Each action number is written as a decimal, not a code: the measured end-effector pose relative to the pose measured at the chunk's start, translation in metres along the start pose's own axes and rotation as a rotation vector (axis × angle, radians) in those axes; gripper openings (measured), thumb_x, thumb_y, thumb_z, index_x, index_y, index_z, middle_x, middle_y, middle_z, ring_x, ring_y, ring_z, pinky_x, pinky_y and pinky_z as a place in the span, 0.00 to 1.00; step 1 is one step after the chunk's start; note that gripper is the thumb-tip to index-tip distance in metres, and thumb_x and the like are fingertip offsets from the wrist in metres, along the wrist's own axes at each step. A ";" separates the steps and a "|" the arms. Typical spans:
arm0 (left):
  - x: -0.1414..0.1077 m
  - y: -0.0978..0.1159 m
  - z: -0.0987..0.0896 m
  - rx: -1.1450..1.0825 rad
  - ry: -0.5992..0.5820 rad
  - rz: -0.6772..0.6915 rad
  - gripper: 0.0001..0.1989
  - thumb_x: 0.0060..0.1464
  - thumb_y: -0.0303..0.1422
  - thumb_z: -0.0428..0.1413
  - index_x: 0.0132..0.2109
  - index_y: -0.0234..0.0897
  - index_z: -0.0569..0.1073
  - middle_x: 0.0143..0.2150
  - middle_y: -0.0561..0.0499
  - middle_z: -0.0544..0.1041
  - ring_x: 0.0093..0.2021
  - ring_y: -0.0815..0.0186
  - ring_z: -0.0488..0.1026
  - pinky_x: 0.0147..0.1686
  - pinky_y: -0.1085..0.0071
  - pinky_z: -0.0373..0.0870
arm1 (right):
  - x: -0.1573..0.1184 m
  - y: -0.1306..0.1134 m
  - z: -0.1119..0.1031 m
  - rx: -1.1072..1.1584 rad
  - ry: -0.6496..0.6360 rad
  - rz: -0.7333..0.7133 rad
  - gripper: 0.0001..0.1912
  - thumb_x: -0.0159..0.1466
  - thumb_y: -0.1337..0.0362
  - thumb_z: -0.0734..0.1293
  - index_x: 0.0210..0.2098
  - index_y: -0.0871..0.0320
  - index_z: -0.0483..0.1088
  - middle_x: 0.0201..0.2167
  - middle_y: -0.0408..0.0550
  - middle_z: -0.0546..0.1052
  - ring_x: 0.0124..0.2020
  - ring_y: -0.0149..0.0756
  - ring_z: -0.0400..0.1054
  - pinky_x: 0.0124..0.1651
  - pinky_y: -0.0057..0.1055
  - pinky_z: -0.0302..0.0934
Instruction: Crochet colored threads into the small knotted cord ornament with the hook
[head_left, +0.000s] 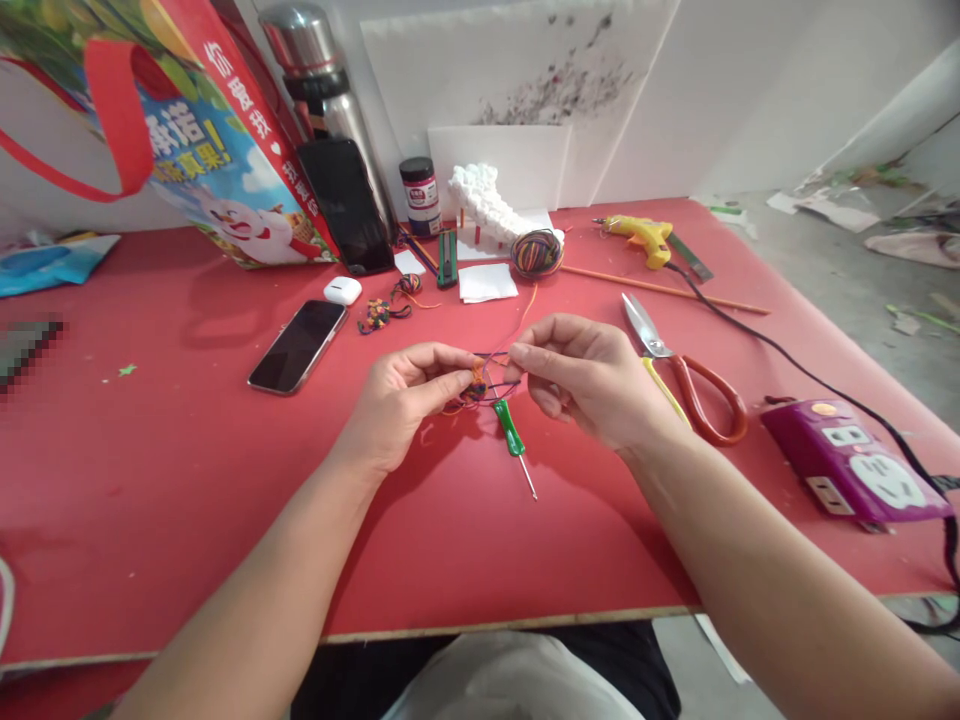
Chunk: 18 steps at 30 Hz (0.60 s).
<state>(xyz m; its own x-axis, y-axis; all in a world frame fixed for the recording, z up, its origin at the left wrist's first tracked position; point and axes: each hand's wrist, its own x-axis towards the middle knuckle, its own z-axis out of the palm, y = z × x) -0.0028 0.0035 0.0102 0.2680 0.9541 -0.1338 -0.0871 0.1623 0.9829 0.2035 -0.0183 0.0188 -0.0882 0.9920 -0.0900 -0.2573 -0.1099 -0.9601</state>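
Note:
Between the thumb and fingertips of my left hand [409,395] is a small crocheted piece [478,380] in orange and dark yarn. My right hand [581,375] is close beside it on the right, thumb and index finger pinched on the multicoloured yarn [491,358]. Loose loops of this yarn hang around the piece. Just below the fingers is a double-ended crochet hook [511,430] with a green grip, slanting down to the right; its upper end meets the loops, and I cannot tell whether it passes through one. A thin strand runs back toward a yarn ball [537,254].
Scissors [660,350] lie to the right, near a yellow glue gun [637,238] and its black cord. A purple power strip [855,465] is at the right edge. Phone [298,345], earbud case [343,290] and a small crocheted piece [377,316] lie left. A steel flask [330,90] stands behind.

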 end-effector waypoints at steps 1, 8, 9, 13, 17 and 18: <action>0.000 0.000 0.000 -0.006 0.004 -0.003 0.08 0.48 0.34 0.75 0.36 0.40 0.88 0.35 0.47 0.86 0.32 0.66 0.80 0.32 0.72 0.75 | 0.000 0.001 0.000 -0.004 -0.029 0.022 0.25 0.54 0.47 0.85 0.31 0.57 0.72 0.21 0.43 0.81 0.12 0.24 0.60 0.14 0.24 0.50; 0.001 -0.001 0.000 -0.101 -0.025 -0.024 0.09 0.46 0.33 0.76 0.36 0.39 0.88 0.36 0.47 0.87 0.32 0.66 0.81 0.33 0.72 0.78 | -0.006 0.006 0.005 -0.284 -0.233 0.193 0.11 0.77 0.54 0.65 0.40 0.52 0.63 0.21 0.42 0.83 0.07 0.26 0.58 0.12 0.22 0.45; 0.001 -0.002 -0.001 -0.101 -0.030 -0.023 0.08 0.47 0.33 0.76 0.36 0.39 0.88 0.36 0.47 0.87 0.32 0.66 0.81 0.34 0.72 0.79 | -0.006 0.007 0.006 -0.332 -0.210 0.180 0.10 0.77 0.56 0.63 0.40 0.52 0.62 0.21 0.41 0.82 0.07 0.26 0.58 0.12 0.23 0.46; 0.002 -0.004 -0.003 -0.073 -0.041 0.007 0.07 0.50 0.33 0.74 0.37 0.39 0.89 0.36 0.47 0.88 0.34 0.67 0.82 0.35 0.75 0.78 | -0.002 0.013 0.002 -0.609 -0.044 -0.059 0.09 0.75 0.60 0.66 0.38 0.54 0.67 0.23 0.40 0.80 0.14 0.28 0.65 0.21 0.26 0.56; 0.002 -0.002 -0.001 -0.149 -0.046 0.052 0.05 0.47 0.30 0.75 0.35 0.39 0.89 0.34 0.50 0.88 0.33 0.70 0.82 0.37 0.79 0.79 | 0.002 0.017 -0.003 -0.805 0.082 -0.253 0.08 0.71 0.64 0.72 0.34 0.56 0.72 0.25 0.41 0.76 0.24 0.31 0.69 0.32 0.31 0.60; 0.002 -0.001 0.000 -0.186 -0.050 0.053 0.06 0.46 0.29 0.75 0.34 0.39 0.88 0.34 0.51 0.88 0.33 0.71 0.83 0.38 0.79 0.79 | 0.002 0.017 -0.003 -0.805 0.088 -0.239 0.09 0.70 0.63 0.73 0.33 0.56 0.73 0.26 0.41 0.76 0.25 0.32 0.69 0.33 0.31 0.60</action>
<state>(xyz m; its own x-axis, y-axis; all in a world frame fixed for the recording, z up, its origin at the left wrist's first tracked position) -0.0020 0.0052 0.0086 0.3047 0.9498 -0.0711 -0.2767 0.1597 0.9476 0.2016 -0.0179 0.0012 -0.0345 0.9878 0.1518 0.5076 0.1482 -0.8488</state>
